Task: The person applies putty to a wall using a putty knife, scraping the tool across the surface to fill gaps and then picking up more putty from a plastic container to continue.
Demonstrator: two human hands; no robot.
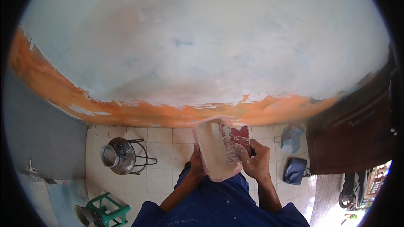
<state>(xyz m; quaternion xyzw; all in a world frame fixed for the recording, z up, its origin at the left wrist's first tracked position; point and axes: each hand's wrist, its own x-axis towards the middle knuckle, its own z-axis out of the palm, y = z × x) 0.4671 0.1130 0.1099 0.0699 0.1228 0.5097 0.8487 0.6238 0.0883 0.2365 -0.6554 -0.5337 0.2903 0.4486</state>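
Your left hand (196,162) grips the near left edge of a pale pink plastic tub (214,149), fingers clamped on its wall from below, holding it tilted at chest height in front of the wall (202,50). Your right hand (257,162) is closed around a red-smeared scraper (240,136) whose blade rests inside the tub's right side. Keep the tub steady and level enough that the white filler stays in, and draw the blade along the inner wall to load an even ridge. The scraper's handle is buried in your right palm, so its shape is unclear. The left fingertips are hidden beneath the tub. How much filler remains is hard to judge from here.
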